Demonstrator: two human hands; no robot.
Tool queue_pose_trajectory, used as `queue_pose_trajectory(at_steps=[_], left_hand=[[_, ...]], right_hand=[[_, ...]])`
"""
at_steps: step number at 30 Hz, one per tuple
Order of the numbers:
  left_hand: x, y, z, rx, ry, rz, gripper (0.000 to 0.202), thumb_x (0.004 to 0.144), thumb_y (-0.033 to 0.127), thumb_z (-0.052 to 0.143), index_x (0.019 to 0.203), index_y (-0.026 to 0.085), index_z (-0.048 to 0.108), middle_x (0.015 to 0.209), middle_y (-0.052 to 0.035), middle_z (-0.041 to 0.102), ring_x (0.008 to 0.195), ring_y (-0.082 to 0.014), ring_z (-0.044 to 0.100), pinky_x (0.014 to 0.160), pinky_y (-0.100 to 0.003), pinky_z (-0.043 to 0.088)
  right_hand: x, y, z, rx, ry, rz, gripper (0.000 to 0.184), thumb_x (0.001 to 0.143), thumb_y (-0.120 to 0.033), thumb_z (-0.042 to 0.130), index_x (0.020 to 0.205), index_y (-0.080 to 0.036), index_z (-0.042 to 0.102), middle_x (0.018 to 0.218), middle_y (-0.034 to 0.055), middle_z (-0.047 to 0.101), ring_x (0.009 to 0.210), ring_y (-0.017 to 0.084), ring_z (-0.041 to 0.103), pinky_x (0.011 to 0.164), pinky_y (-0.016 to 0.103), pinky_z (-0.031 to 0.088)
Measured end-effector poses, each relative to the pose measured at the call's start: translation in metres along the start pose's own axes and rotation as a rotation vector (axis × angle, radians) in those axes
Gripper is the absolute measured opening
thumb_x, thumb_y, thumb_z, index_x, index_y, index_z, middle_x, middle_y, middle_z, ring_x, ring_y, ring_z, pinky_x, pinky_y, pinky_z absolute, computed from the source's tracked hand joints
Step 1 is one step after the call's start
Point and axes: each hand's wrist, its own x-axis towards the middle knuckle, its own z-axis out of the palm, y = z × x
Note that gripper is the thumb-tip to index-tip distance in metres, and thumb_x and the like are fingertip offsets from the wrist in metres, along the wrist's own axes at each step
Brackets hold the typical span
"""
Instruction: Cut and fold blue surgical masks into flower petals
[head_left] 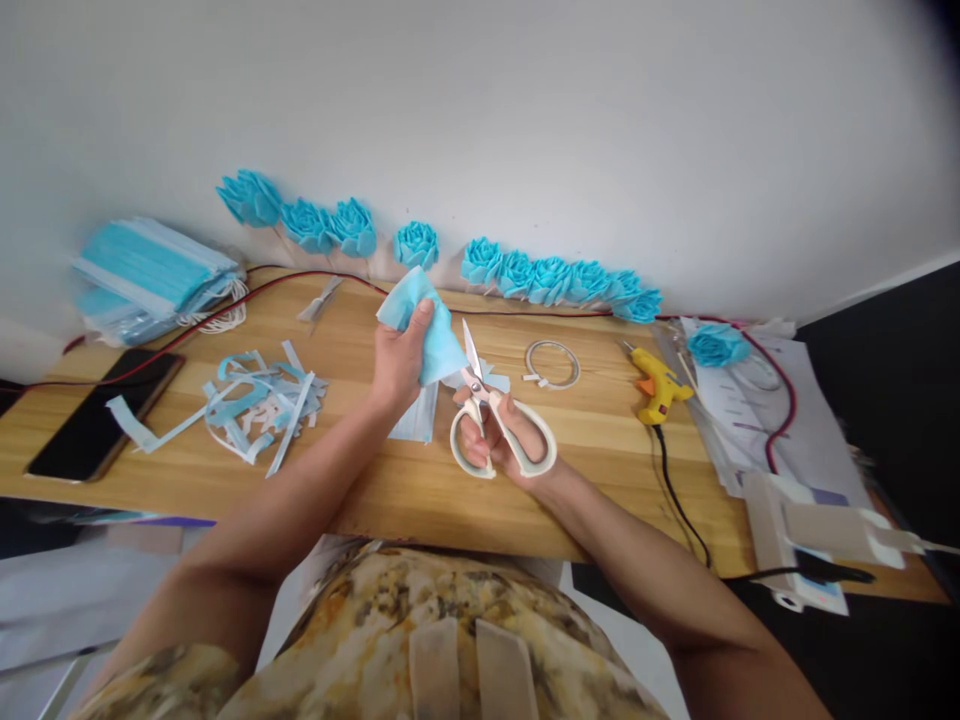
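My left hand is closed on a piece of light blue face mask fabric, its thumb pressed over the front. The fabric is held up above the table, slightly folded. In my right hand is a pair of white-handled scissors, fingers through the loops. Its blades point up and away, beside the right edge of the fabric; one blade is partly hidden, perhaps behind the fabric. Below my hands, another pale blue mask piece lies on the wooden table, partly covered.
Blue fabric flowers line the wall. At left are stacked masks, a phone and a heap of cut strips. A wire coil, yellow glue gun, papers and a power strip are at right.
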Motion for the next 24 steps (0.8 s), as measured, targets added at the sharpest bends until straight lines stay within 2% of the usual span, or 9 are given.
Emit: queue_pose_trajectory(at_steps=[16,24], left_hand=[[0.0011,-0.0001,-0.0011,-0.012,-0.021,0.006,0.038,0.067,0.049,0.085,0.081,0.018,0.067,0.071,0.0023,0.066,0.062,-0.0108,0.061,0.061,-0.021,0.050],[0.0024,-0.0011,-0.0025,0.019,-0.021,0.008,0.042,0.067,0.052,0.083,0.083,0.018,0.066,0.072,0.0017,0.066,0.064,-0.0125,0.063,0.064,-0.024,0.052]], right_hand=[[0.0001,0.0080,-0.0083,-0.002,0.007,-0.011,0.056,0.086,-0.068,0.060,0.112,-0.019,0.060,0.059,-0.0055,0.054,0.041,0.008,0.043,0.036,0.020,0.032],[0.0020,0.0072,-0.0071,0.013,-0.009,-0.026,0.055,0.085,-0.066,0.064,0.110,-0.018,0.061,0.054,-0.0066,0.053,0.039,0.008,0.043,0.037,0.020,0.035]])
